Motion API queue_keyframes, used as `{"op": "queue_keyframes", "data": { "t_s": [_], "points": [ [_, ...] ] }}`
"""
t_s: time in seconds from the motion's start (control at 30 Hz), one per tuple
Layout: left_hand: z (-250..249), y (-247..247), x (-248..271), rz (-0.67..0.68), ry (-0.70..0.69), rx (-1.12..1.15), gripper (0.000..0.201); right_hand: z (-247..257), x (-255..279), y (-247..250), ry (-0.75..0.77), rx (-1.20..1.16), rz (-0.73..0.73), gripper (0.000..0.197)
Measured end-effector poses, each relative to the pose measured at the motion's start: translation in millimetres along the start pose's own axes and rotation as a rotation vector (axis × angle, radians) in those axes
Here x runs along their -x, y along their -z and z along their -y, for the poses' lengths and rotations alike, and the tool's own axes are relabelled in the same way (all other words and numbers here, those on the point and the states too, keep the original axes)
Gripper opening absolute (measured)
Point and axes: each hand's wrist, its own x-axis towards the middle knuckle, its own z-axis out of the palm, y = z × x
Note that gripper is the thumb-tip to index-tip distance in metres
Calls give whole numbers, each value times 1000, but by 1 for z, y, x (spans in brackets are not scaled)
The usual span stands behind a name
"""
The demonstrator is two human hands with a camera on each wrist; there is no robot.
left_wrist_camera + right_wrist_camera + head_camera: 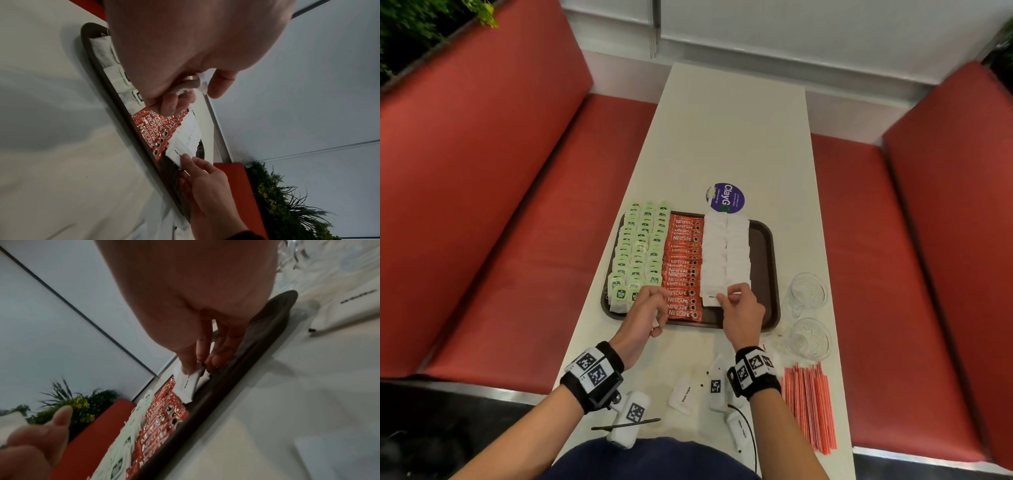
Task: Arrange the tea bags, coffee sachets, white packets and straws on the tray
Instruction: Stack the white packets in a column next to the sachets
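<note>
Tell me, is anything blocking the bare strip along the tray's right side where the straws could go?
Nothing visible does: the tray is bare right of the white packets, and the straws lie on the table.

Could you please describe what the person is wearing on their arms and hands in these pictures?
Both forearms are bare, with no sleeves in the head view. Each wrist carries a black band holding white blocks printed with black square-patterned marker codes; the right band matches it. A thin black cable trails below the right wrist. The left hand and right hand are ungloved.
</note>
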Motion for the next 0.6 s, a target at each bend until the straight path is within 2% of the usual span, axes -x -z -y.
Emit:
{"op": "queue_keyframes", "data": {
  "t_s": [0.17, 0.27, 0.37, 0.47, 0.53, 0.6],
  "points": [
    [-11, -2, 7, 43, 15, 30, 52, -2, 1, -10, 6, 69, 24, 17],
    [-12, -2, 8, 66, 23, 62, 64, -2, 4, -10, 86, 180, -2, 22],
    [-9, -5, 7, 118, 17, 4, 53, 3, 7, -8, 114, 239, -14, 28],
    [-7, -5, 5, 137, -12, 2, 51, 20, 11, -1, 137, 145, -16, 24],
    [-4, -5, 0, 119, -58, 23, 47, 37, 19, 8, 124, -19, 77, 25],
    [-4, -6, -5, 82, -95, 50, 41, 55, 33, 17, 106, -179, 245, 35]
  ]
}}
